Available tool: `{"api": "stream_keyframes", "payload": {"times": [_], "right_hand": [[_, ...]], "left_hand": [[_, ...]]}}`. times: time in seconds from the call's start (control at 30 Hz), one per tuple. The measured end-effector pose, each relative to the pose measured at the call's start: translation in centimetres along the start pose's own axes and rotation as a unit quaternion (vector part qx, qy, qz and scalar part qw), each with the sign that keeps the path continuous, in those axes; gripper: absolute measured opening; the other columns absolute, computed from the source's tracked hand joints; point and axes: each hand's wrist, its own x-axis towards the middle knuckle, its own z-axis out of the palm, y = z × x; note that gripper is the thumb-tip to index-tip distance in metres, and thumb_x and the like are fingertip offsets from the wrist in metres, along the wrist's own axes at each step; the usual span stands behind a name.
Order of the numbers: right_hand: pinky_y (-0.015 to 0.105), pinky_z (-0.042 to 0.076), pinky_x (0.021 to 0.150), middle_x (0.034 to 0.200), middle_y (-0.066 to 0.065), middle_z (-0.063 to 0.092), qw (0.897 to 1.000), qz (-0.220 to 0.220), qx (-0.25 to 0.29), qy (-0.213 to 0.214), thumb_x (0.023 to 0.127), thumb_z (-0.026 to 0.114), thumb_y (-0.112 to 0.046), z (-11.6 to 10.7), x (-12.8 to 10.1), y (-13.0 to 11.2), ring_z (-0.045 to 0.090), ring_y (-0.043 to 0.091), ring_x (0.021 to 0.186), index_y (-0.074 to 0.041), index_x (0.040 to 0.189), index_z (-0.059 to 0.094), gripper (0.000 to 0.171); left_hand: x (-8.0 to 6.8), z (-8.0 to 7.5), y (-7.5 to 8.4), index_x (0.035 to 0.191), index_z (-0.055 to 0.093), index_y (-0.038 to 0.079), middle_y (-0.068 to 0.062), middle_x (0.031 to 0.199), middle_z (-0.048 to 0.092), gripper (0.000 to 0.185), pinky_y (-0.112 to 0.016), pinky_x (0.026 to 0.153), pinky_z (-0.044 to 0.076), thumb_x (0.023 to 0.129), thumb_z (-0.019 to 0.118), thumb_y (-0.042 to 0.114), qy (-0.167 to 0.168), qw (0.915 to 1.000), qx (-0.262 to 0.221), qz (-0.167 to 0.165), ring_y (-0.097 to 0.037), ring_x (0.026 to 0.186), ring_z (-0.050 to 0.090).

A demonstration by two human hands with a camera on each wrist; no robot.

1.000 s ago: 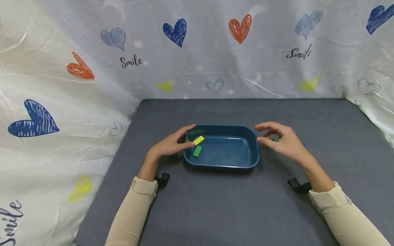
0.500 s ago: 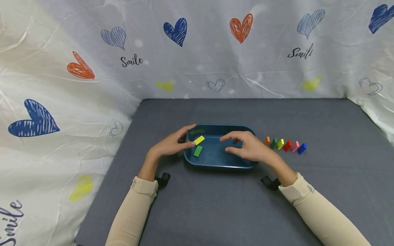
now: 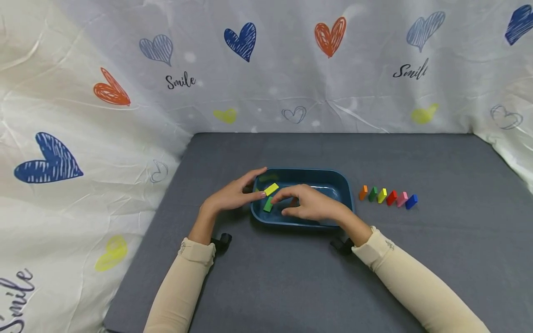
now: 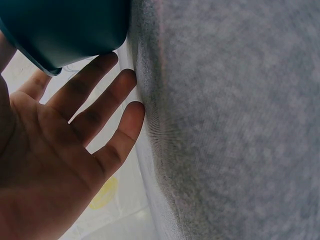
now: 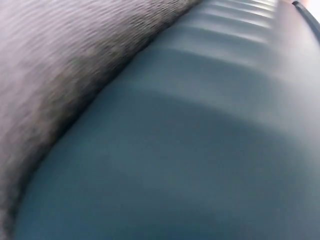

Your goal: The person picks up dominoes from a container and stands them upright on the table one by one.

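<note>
Blocks first: the little yellow block (image 3: pixel 271 188) and green block (image 3: pixel 268 204) are flat, smooth rectangular slabs, wood or plastic by the look of it, sitting in the left end of the blue tray (image 3: pixel 338 181). The yellow one is propped a bit higher near the left wall, the green one just below it on the tray floor. The tray is a shallow rounded-corner tub in a glossy teal-blue plastic, and the right wrist view shows faint ridges moulded into its wall.

The left hand (image 3: pixel 231 196) rests against the tray's left end, fingers straight and spread, not gripping, with a fingertip right by the yellow block. From the left wrist view you can see the open palm and fingers against the tray corner. The right hand (image 3: pixel 308 206) is over the tray's inside, fingers curled loosely inward with the tips just beside the green block. Whether it has hold of anything I can't tell, the fingers hide that.

To the right of the tray, apart from it, there's a neat row of small blocks (image 3: pixel 387 197) standing on the mat: orange, green, yellow, red, pink, blue, all with slanted tops.

Everything sits on a grey mat (image 3: pixel 291 277) with a fuzzy felt-like weave. Behind it hangs a crinkled white cloth (image 3: pixel 291 69) printed with scribbly hearts and "Smile". Both arms wear snug cream sleeves.
</note>
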Motion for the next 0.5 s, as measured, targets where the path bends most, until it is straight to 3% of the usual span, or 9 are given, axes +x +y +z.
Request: {"api": "stream_keyframes", "payload": {"times": [0.23,0.5], "right_hand": [[0.047,0.051,0.107,0.142,0.013,0.06,0.995,0.044,0.08,-0.038,0.098,0.065,-0.003,0.2,1.2,0.2,0.052,0.03,0.14,-0.003,0.138,0.06,0.04],[0.046,0.049,0.109,0.145,0.012,0.056,0.992,0.067,0.083,-0.061,0.1,0.06,0.0,0.7,1.6,0.2,0.052,0.031,0.137,-0.003,0.139,0.058,0.04]], "left_hand": [[0.0,0.0,0.0,0.162,0.02,0.04,0.002,0.17,0.02,0.075,-0.063,0.117,0.035,0.1,0.062,0.047,0.001,1.0,0.0,0.0,-0.039,0.153,0.029],[0.0,0.0,0.1,0.163,0.02,0.036,0.001,0.17,0.021,0.076,-0.065,0.116,0.035,0.1,0.063,0.045,0.001,1.0,-0.001,0.003,-0.04,0.153,0.029]]}}
